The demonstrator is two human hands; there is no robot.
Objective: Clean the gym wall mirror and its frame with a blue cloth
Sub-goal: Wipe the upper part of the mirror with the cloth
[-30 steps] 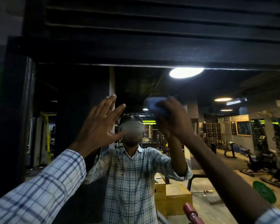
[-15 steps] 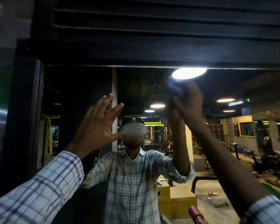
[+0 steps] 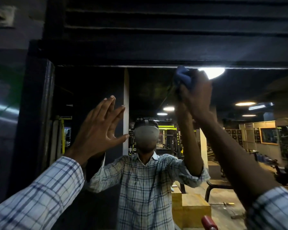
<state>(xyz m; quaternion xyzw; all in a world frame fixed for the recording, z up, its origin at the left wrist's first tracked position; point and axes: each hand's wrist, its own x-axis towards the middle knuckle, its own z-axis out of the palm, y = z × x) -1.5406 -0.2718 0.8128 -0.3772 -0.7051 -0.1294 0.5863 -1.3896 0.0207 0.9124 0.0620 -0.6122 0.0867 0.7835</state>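
Observation:
The wall mirror (image 3: 93,90) fills the view, with a dark frame (image 3: 123,63) along its top and down the left side. My right hand (image 3: 196,95) is raised high and grips a bunched blue cloth (image 3: 183,77), which sits against the glass just under the top frame edge. My left hand (image 3: 100,128) is flat with straight fingers against the glass to the left, at head height. Both hands' reflections meet them in the glass.
A person in a checked shirt with a headset is reflected in the middle. The reflection also shows a bright ceiling lamp (image 3: 212,73), yellow wooden boxes (image 3: 194,211), lockers and gym machines at the right. A dark slatted panel (image 3: 173,19) lies above the frame.
My right hand has carried the cloth upward and to the right, from mid-glass to the top edge of the mirror. My left hand has stayed flat on the glass.

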